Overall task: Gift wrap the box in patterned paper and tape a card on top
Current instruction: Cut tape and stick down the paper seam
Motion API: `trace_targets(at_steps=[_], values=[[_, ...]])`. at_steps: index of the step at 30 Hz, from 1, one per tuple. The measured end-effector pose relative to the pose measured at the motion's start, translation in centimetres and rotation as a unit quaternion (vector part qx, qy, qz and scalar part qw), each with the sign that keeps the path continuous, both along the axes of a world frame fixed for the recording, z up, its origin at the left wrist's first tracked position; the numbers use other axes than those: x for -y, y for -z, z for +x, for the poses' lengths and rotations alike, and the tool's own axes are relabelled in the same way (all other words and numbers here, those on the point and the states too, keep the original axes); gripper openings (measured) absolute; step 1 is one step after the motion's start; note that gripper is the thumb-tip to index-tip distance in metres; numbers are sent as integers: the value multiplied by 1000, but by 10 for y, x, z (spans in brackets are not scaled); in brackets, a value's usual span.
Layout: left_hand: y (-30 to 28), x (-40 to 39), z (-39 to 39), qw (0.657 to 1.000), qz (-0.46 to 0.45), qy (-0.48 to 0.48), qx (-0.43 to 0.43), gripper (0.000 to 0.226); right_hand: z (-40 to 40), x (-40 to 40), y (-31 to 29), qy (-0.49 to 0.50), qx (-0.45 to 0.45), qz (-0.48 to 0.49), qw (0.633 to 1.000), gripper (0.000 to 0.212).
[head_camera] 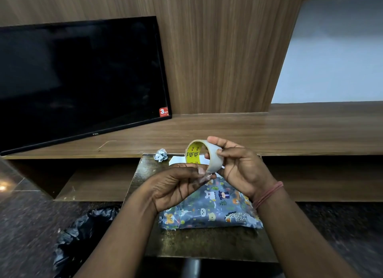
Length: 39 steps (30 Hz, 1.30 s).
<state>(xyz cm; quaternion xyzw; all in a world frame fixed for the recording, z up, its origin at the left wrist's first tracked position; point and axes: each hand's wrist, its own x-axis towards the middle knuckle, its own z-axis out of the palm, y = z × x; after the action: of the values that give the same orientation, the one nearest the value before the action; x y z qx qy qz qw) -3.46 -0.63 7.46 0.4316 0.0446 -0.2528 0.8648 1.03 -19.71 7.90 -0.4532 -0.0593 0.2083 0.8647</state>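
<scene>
The box (211, 212), wrapped in blue-grey paper printed with cartoon animals, lies on a small dark table (207, 244) in front of me. Above it my right hand (240, 166) holds a roll of clear tape (204, 154) with a yellow inner core, fingers on its rim. My left hand (176, 184) pinches the loose end of the tape just below the roll. A white card (176, 159) lies flat on the table behind the box, mostly hidden by the roll and my hands.
A crumpled ball of paper (160, 155) sits at the table's far left corner. A black TV (78, 81) leans on the wooden shelf (269, 130) behind. A black plastic bag (83, 232) lies on the floor to the left.
</scene>
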Motion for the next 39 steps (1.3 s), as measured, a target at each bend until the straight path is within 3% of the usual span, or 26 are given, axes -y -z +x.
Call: trace_targets(at_steps=[5,8,9,11,13,16,21,23,27,36,39], values=[[1,-2,1,1000,-12,11,-18,29,7,9,4,-35,-22,36,998,64],[-1,-1,-1,998,-48,26,-29,101,9,13,9,-33,-2,36,999,66],[-2,0,-2,997,-69,29,-33,117,10,16,12,-32,13,23,999,67],[-6,2,-2,994,-101,23,-41,127,10,21,16,-33,52,-16,998,69],[-11,3,-2,992,-117,15,-52,117,8,25,17,-36,73,-39,996,74],[-15,7,-5,990,-129,32,-48,76,7,24,14,11,63,-75,995,77],[-10,15,-3,993,-109,39,-35,66,13,28,11,124,56,-119,983,62],[-5,16,2,993,-105,-1,-62,73,20,40,13,200,86,-227,949,60],[2,20,10,986,-128,-57,-91,70,32,73,30,285,122,-443,841,54],[8,20,14,986,-123,-63,-96,58,36,99,58,235,141,-636,721,49],[9,19,13,985,-124,-69,-99,55,36,95,62,216,146,-653,711,48]])
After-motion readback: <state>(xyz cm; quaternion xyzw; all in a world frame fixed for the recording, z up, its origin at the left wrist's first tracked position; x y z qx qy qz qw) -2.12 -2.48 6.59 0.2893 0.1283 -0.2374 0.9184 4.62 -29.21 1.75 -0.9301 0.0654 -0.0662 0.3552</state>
